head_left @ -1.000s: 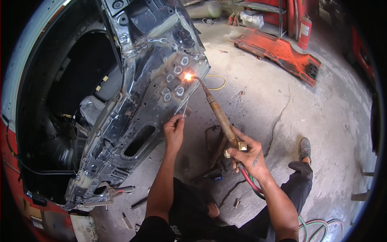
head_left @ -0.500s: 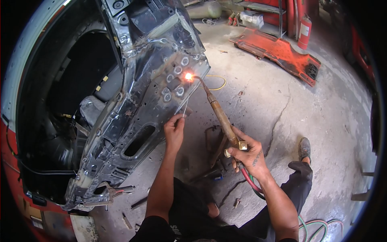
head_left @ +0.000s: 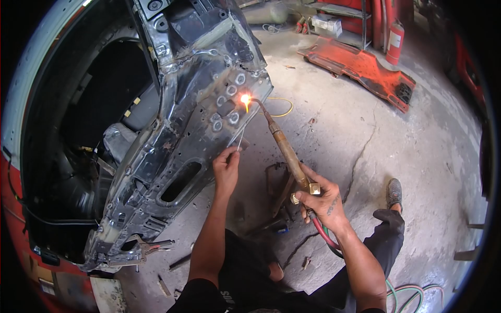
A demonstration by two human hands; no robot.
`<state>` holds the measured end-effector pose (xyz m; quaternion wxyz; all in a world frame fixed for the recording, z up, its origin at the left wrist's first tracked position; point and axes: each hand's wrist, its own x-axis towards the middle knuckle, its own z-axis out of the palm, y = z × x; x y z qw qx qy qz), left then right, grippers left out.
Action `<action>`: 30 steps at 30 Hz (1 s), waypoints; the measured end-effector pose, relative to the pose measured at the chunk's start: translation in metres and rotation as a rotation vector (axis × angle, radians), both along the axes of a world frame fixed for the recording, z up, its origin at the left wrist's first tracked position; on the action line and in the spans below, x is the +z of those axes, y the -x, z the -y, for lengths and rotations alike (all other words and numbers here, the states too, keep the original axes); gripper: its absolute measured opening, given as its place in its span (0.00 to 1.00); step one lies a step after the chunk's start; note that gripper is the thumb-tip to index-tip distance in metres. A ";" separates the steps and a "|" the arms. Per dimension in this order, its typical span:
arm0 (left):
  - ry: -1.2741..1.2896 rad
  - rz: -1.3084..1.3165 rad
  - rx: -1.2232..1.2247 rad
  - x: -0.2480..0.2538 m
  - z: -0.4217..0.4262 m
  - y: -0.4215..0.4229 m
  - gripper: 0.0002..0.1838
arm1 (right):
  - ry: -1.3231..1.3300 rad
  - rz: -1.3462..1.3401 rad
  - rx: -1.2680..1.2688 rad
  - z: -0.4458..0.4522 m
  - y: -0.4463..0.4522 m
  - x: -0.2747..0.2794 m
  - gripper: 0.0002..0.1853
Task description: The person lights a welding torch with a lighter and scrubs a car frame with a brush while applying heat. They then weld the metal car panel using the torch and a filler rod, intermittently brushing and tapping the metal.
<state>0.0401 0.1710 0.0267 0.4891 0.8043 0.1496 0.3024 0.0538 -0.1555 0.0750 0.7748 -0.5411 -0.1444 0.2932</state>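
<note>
My right hand (head_left: 322, 201) is wrapped round the valve end of a brass torch (head_left: 287, 154), with red and green hoses running down from it. The bent tip of the torch points left at a bright flame (head_left: 245, 98) on the grey metal panel (head_left: 203, 128) of a car body. Between the fingertips of my left hand (head_left: 226, 166) is a thin filler rod (head_left: 241, 136), which slants up toward the flame. Several round weld rings (head_left: 217, 125) surround a dark square hole beside the flame.
An orange creeper (head_left: 360, 68) lies on the concrete floor at the upper right, near a red fire extinguisher (head_left: 395, 43). Locking pliers (head_left: 151, 247) are clamped at the panel's lower end. Hoses (head_left: 412, 289) coil at the bottom right.
A yellow-orange streak now hangs below the flame. Both hands and the torch have hardly moved; the whole view has shifted very slightly.
</note>
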 end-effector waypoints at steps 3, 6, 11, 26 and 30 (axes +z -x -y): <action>0.013 0.000 -0.001 0.000 0.000 0.000 0.08 | 0.001 -0.001 0.000 0.000 0.000 -0.001 0.37; 0.025 0.015 -0.004 -0.002 -0.001 0.000 0.08 | -0.002 -0.003 -0.001 0.000 0.000 -0.001 0.37; 0.020 0.009 -0.001 0.000 0.000 0.001 0.08 | -0.012 -0.022 -0.012 0.001 0.001 0.000 0.35; 0.023 0.001 0.004 0.004 0.002 0.001 0.08 | 0.048 0.020 -0.031 0.001 0.002 0.006 0.29; 0.037 -0.008 0.006 0.004 0.002 0.002 0.08 | 0.040 0.015 -0.033 0.002 0.002 0.006 0.29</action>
